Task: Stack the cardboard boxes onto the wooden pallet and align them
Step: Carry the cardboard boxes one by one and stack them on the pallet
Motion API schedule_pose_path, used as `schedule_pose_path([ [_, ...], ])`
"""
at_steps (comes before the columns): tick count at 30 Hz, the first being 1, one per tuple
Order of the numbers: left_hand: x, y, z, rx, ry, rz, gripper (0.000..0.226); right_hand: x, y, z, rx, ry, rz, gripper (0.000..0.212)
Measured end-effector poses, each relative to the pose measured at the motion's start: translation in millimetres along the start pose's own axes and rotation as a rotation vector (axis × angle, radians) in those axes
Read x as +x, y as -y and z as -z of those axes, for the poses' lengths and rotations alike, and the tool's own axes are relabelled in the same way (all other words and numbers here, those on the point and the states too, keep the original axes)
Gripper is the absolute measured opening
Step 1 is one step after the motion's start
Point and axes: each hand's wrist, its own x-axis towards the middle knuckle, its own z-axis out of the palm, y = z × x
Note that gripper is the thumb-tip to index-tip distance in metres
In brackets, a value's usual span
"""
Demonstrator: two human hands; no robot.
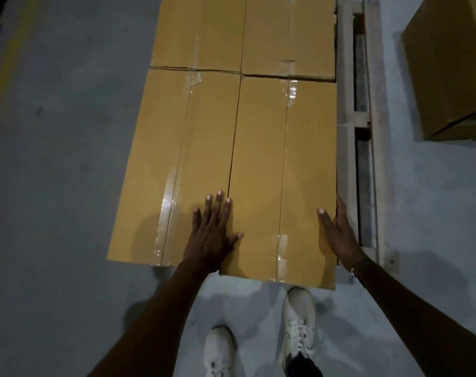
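While four long yellow-brown cardboard boxes (231,118), taped along their top seams, are laid flat on the wooden pallet (348,131), their long sides are pointed away from the person. The left hand (213,235) is pressed flat with straight fingers on the near left box (174,170), and the right hand (340,235) is laid flat against the right edge of the near right box (283,186).

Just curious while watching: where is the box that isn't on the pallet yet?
In the head view, the loose cardboard box sits on the grey floor at the upper right, beyond the bare right edge of the wooden pallet.

Matt cardboard boxes (231,137), rough wooden pallet (345,104)
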Motion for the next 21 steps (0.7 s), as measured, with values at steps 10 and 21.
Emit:
schedule_pose_path([
  [10,-58.5,23.2,-7.0,0.008,0.154,-0.196,0.140,-92.2,-46.0,-16.9,0.030,-0.007,-0.025,0.072],
  [21,-56.9,29.7,-33.1,0.086,-0.059,-0.234,0.111,-115.9,-54.6,-36.4,0.182,-0.083,-0.067,0.065],
])
